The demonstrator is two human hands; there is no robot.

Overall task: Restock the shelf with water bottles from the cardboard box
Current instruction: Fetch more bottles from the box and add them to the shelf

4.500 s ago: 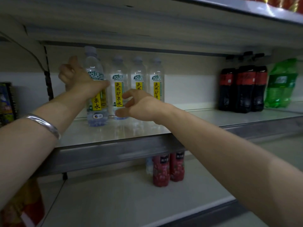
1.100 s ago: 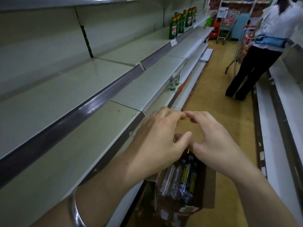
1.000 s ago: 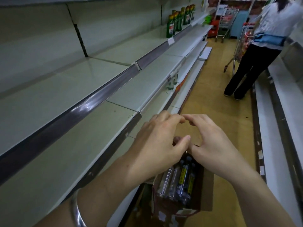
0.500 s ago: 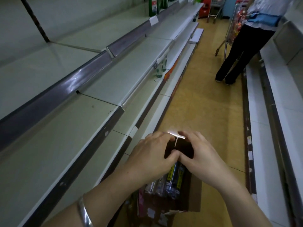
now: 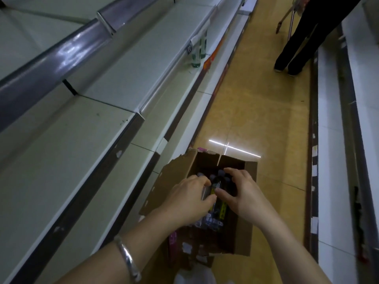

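Note:
An open cardboard box (image 5: 244, 228) sits on the floor against the base of the shelving. Several water bottles (image 5: 217, 210) with yellow labels lie inside it, caps pointing away from me. My left hand (image 5: 187, 201), with a silver bangle on its wrist, reaches into the box and curls its fingers over a clear bottle on the left. My right hand (image 5: 243, 193) is beside it, with its thumb and fingers round the upper part of a neighbouring bottle. The bare grey shelf (image 5: 67, 152) runs along my left.
Two green bottles (image 5: 198, 51) stand further along a lower shelf. A person in dark trousers (image 5: 297, 37) stands up the aisle by a trolley. More low shelving (image 5: 332, 140) lines the right side of the yellow floor. A white object (image 5: 194, 274) lies below the box.
I turned from the stocked shelf to the box on the floor. Over the last second both hands dropped into the box and closed on bottles, and my view tilted down.

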